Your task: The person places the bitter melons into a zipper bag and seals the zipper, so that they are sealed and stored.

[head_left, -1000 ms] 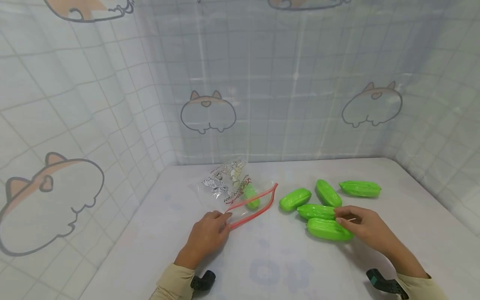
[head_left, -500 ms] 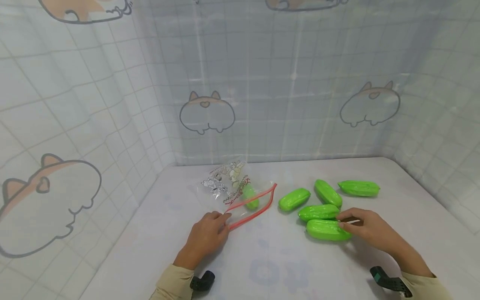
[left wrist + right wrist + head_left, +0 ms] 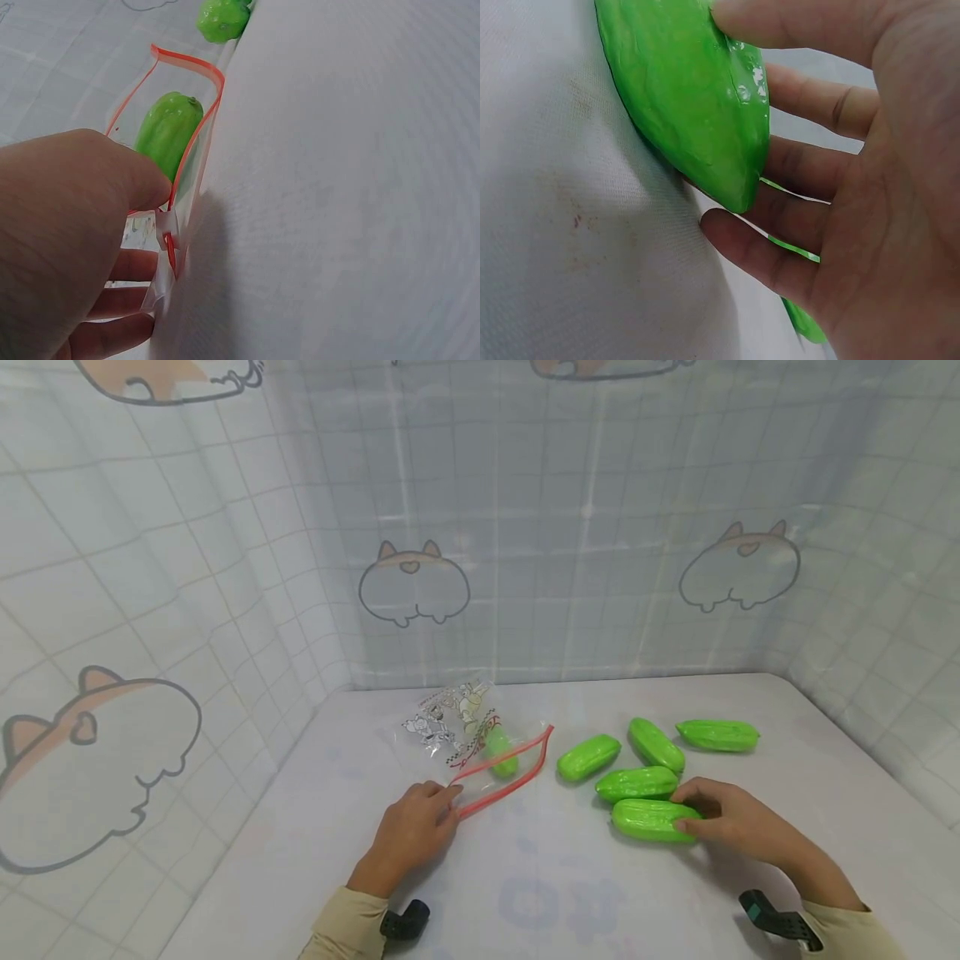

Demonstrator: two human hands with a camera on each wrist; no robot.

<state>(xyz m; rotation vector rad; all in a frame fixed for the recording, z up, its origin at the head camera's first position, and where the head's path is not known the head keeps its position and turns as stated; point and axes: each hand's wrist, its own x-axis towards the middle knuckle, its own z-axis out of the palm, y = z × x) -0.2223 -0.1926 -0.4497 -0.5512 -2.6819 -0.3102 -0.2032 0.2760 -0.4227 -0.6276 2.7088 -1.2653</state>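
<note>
On the left, a clear printed zip bag (image 3: 450, 727) with a red-edged mouth lies on the table, its mouth held apart. My left hand (image 3: 416, 827) pinches the near corner of that mouth, by the white slider (image 3: 166, 229) in the left wrist view. Inside the bag is one green cucumber (image 3: 169, 135), plastic-looking and ridged. My right hand (image 3: 738, 822) grips the right end of the nearest loose cucumber (image 3: 648, 821), thumb on the near side and fingers behind it. This cucumber appears to rest on the table; its far side is hidden in the right wrist view (image 3: 690, 97).
Behind the gripped cucumber lies another cucumber (image 3: 636, 784), close against it. Further back are more cucumbers: one on the left (image 3: 588, 758), a slanted one (image 3: 656, 745) and one at the far right (image 3: 717, 736). A patterned curtain (image 3: 525, 527) surrounds the white table (image 3: 300, 860).
My right hand has shifted off the second cucumber and its thumb has come down on the nearest one, now gripping its end. My left hand and the bag stay put.
</note>
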